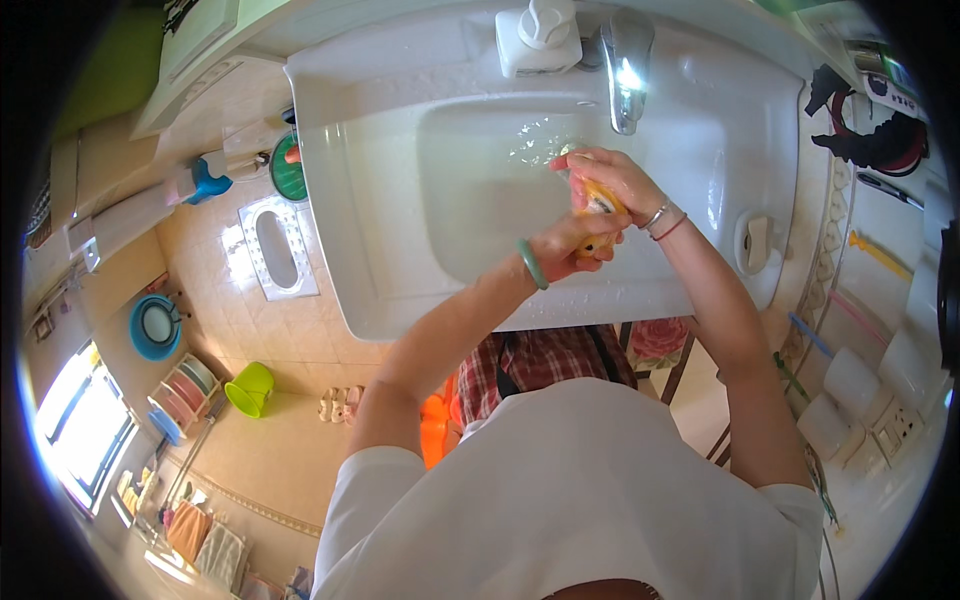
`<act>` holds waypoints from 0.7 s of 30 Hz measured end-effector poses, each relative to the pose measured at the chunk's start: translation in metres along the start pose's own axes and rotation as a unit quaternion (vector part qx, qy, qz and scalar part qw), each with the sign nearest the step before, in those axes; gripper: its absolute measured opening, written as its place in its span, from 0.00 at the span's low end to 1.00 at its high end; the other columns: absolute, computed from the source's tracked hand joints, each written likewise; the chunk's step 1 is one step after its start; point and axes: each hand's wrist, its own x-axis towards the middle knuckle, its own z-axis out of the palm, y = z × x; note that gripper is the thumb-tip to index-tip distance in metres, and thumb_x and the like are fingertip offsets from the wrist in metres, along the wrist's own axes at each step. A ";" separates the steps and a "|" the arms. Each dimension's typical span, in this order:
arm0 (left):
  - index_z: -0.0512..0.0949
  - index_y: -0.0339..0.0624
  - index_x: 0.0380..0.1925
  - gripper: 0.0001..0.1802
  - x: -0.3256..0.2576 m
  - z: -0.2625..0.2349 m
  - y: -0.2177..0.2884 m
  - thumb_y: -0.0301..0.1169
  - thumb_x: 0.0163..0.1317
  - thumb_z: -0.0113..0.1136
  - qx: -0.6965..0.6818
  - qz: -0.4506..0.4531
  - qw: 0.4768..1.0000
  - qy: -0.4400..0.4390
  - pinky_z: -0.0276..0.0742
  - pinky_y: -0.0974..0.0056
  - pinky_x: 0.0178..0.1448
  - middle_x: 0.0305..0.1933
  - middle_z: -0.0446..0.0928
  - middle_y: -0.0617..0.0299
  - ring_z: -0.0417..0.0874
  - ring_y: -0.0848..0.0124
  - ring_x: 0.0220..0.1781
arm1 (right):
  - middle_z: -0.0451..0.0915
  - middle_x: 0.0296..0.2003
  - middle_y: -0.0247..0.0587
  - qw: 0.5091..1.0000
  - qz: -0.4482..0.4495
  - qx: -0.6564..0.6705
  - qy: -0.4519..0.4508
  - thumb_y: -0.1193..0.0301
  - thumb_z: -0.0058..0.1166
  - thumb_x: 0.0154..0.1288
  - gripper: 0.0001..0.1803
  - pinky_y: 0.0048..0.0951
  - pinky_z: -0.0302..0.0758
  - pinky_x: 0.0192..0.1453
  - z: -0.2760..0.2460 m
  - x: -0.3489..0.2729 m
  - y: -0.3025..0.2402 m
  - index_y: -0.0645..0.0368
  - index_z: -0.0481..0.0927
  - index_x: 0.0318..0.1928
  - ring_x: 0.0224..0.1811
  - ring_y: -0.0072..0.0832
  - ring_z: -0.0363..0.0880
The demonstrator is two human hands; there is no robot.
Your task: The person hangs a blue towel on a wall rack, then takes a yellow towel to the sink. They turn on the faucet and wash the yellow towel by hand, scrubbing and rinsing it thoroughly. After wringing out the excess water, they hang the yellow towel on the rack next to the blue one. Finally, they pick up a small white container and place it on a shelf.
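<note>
A small, rounded orange-yellow object with dark markings (598,196) sits between both hands, right of centre in the frame, over the basin of a wide white glossy sink (365,200). The left hand (572,243), with a pale green bangle (532,264) at its wrist, closes around the lower end. The right hand (615,176) curls around the upper end; some fingers are hidden, so how firmly each one presses cannot be told.

A curved chrome faucet (628,75) stands above them at the top of the frame, beside a white pump bottle (540,45), and bright watery glints show in the basin just below the spout.

The object looks light, given its size, and is probably slippery if wet. Whether it is soft or stiff cannot be told, though it does not appear fragile. The broad middle seems the surest place to hold, with fingers wrapped around rather than pinching an end.
</note>
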 end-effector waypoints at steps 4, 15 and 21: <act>0.72 0.48 0.26 0.07 0.016 -0.012 -0.003 0.33 0.55 0.62 0.126 -0.003 0.986 0.105 0.47 0.74 0.17 0.17 0.63 0.72 0.57 0.82 0.14 | 0.72 0.20 0.31 0.997 -0.004 -0.058 0.056 0.59 0.48 0.69 0.18 0.20 0.69 0.27 0.000 0.016 0.011 0.61 0.76 0.29 0.21 0.18 0.71; 0.78 0.36 0.31 0.18 0.106 -0.091 -0.051 0.40 0.48 0.67 0.557 0.105 0.725 0.391 0.77 0.58 0.38 0.30 0.81 0.50 0.83 0.57 0.33 | 0.74 0.15 0.44 0.906 -0.048 -0.242 0.343 0.54 0.40 0.67 0.26 0.33 0.72 0.28 -0.004 0.055 0.061 0.64 0.75 0.22 0.18 0.32 0.75; 0.73 0.41 0.36 0.17 0.060 -0.062 -0.044 0.37 0.51 0.66 0.177 -0.006 0.921 0.347 0.68 0.67 0.22 0.29 0.76 0.59 0.75 0.70 0.23 | 0.81 0.34 0.47 0.857 -0.030 -0.384 0.342 0.56 0.38 0.68 0.19 0.39 0.75 0.39 -0.049 0.055 0.107 0.57 0.77 0.42 0.36 0.39 0.80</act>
